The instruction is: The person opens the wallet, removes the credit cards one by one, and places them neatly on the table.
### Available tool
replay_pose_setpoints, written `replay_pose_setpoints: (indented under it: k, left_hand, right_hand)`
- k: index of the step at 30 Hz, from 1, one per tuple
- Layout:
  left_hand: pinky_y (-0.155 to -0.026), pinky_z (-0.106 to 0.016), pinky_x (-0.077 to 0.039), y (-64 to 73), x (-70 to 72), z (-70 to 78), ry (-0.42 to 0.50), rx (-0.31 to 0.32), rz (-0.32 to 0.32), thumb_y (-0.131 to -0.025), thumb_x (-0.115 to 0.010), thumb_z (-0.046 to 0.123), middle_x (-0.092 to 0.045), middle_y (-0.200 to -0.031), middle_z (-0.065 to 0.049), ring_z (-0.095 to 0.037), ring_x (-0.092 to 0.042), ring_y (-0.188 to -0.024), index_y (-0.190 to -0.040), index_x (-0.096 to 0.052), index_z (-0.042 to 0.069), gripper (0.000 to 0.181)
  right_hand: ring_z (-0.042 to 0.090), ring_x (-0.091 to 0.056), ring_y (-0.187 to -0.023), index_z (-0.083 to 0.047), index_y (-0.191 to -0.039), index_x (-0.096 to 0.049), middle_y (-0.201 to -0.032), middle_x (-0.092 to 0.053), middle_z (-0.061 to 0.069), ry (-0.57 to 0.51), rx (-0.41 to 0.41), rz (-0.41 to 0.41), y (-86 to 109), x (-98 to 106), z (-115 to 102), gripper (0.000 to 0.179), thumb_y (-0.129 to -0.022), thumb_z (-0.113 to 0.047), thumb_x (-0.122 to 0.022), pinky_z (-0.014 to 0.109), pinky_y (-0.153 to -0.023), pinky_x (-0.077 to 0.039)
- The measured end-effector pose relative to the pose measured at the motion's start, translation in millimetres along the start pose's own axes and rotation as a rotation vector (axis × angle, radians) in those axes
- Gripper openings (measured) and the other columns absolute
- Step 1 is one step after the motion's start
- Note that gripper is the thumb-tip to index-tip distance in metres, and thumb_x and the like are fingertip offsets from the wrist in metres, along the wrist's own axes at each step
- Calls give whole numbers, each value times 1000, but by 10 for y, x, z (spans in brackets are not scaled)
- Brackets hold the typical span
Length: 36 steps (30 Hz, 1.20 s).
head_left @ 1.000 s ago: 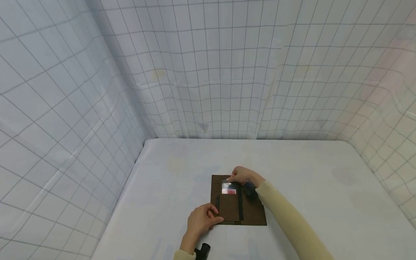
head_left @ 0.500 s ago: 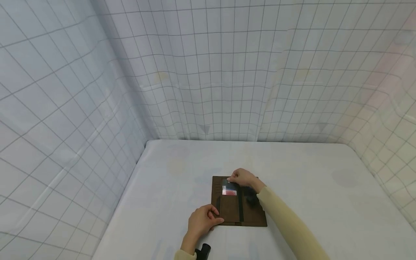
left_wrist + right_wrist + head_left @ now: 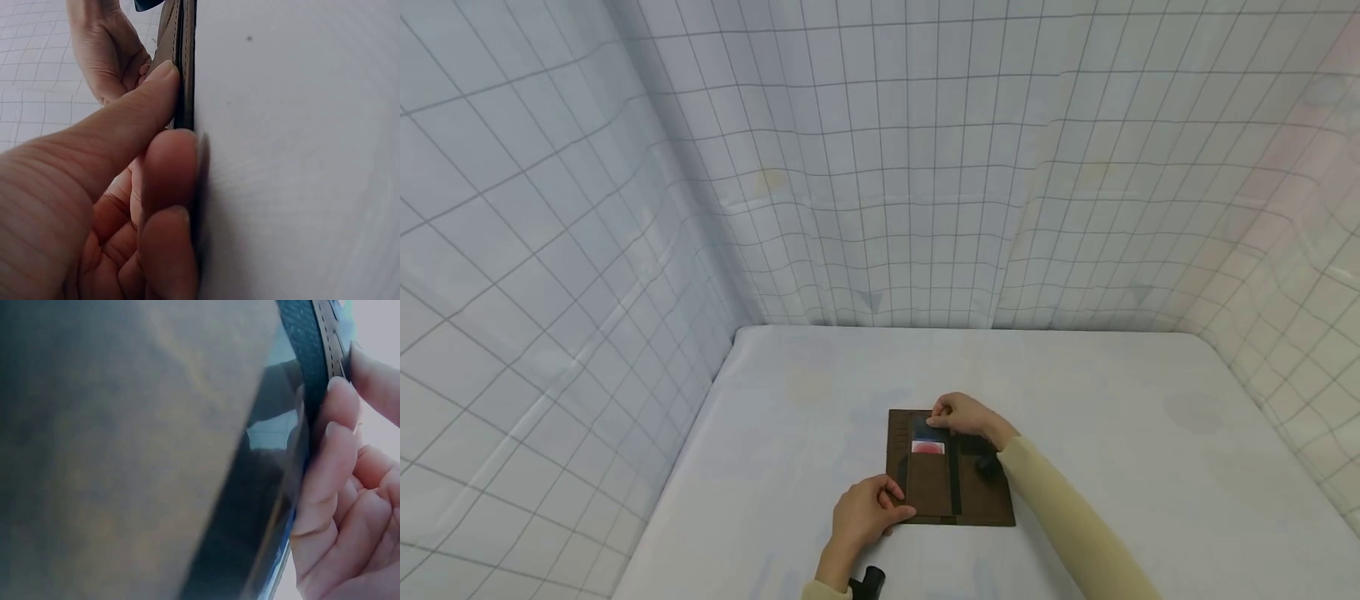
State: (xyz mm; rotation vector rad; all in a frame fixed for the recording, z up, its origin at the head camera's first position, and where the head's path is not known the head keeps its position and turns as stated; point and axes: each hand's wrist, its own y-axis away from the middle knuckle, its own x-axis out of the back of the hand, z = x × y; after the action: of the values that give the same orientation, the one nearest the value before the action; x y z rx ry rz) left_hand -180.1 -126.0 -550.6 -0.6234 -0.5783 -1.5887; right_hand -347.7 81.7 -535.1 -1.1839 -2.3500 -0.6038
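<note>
A brown leather wallet [image 3: 928,492] lies open and flat on the white table, with card slots at its left and a black strap [image 3: 955,487] down its inner panel. My left hand [image 3: 861,510] grips its lower left corner, thumb on top and curled fingers along the edge. At the upper part of the panel my right hand [image 3: 964,414] pinches a dark glossy card [image 3: 921,430]. Below it shows a white and red card [image 3: 928,447]. In the right wrist view my fingertips [image 3: 340,397] overlap a stitched brown strip [image 3: 330,331]; the card's far side is hidden.
Around the wallet spreads the white table [image 3: 1112,417]. Behind and at the sides hangs white cloth with a grid pattern [image 3: 880,167]. A black wrist camera [image 3: 872,577] sits by my left wrist, another [image 3: 987,467] under my right.
My right hand has shifted slightly right with its thumb at the dark card, and the bright glare on the card has faded. My left hand keeps its place on the corner.
</note>
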Motion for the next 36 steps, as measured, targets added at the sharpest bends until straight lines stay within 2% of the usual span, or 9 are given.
replay_pose_setpoints:
  k: [3,11,19,25,30,36]
  left_hand:
    - [-46,-26,-36,-1,-4,-8,-3,3,0,-74,-79,40,-49,-51,13,-7,-47,-41,-82,-62,21,27]
    - [-46,-26,-35,16,17,-17,-12,7,16,-73,-80,39,-49,-51,13,-7,-47,-41,-81,-62,21,27]
    - [-45,-26,-35,2,12,1,-3,-1,13,-74,-80,38,-49,-51,13,-7,-47,-40,-81,-62,21,25]
    - [-45,-26,-35,-4,11,5,-1,-3,7,-74,-80,37,-50,-51,12,-7,-48,-40,-81,-63,20,25]
    - [-45,-26,-36,-2,19,7,4,3,5,-74,-80,37,-50,-51,12,-7,-48,-40,-81,-63,20,25]
    - [-45,-26,-35,3,6,-3,1,13,0,-74,-80,38,-50,-51,12,-8,-48,-40,-81,-62,21,26]
  right_hand:
    - [14,-49,-60,-4,-86,-62,-72,-55,1,-41,9,-2,-15,0,13,16,-90,-18,-67,28,-57,-44]
    - [12,-50,-60,-2,-92,-68,-73,-60,-1,-59,32,77,-18,-87,10,13,-90,-14,-67,28,-56,-44]
    - [14,-52,-64,-2,-96,-69,-78,-61,1,-80,-11,129,-21,-85,20,15,-91,-15,-66,29,-59,-45]
    - [15,-51,-63,-1,-97,-69,-77,-60,2,-139,-52,149,-20,-84,10,15,-90,-14,-66,29,-58,-44]
    - [16,-52,-64,-2,-98,-69,-78,-60,2,-151,-55,127,-35,-67,30,16,-90,-16,-66,29,-59,-46]
    - [16,-56,-64,-2,-99,-67,-76,-60,3,-136,-40,44,-63,-3,92,20,-86,-16,-71,30,-61,-49]
